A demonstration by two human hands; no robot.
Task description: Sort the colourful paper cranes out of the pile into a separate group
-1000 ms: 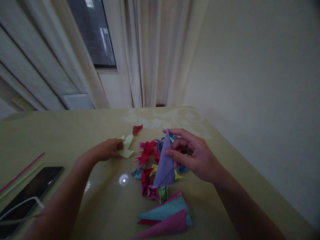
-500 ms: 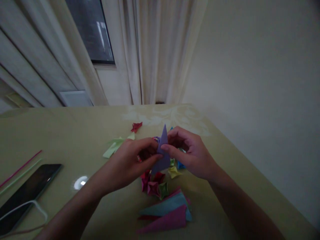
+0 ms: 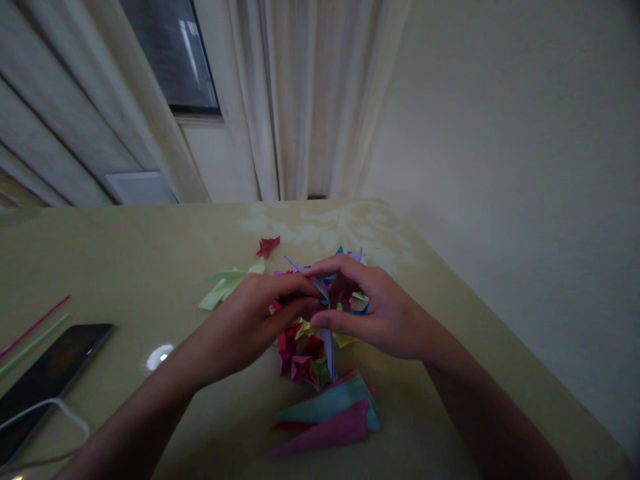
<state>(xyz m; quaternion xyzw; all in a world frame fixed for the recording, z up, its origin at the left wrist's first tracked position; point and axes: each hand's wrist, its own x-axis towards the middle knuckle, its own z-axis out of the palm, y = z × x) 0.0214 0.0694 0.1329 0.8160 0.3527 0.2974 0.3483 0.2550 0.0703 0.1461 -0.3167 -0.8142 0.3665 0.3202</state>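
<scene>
Both my hands meet over a heap of small folded paper pieces (image 3: pixel 305 350) on the yellow-green table (image 3: pixel 125 267). My left hand (image 3: pixel 255 320) and my right hand (image 3: pixel 373 307) pinch a folded purple paper piece (image 3: pixel 327 347) between their fingertips. Its narrow lower tip hangs down between the hands, and a purple flap sticks out above my fingers. Red, pink, yellow and blue folded bits lie under and around my fingers.
Flat teal and pink paper cones (image 3: pixel 333 420) lie near me, in front of the heap. A pale green folded paper (image 3: pixel 225 287) and a small red piece (image 3: pixel 267 245) lie further back. A dark phone (image 3: pixel 47 373) with a white cable and two thin straws (image 3: pixel 30 333) are at the left. Curtains hang behind.
My left hand let go of the pale green paper and came right to the purple piece. Both hands now pinch it, and it has turned from a flat upright triangle to a narrow edge.
</scene>
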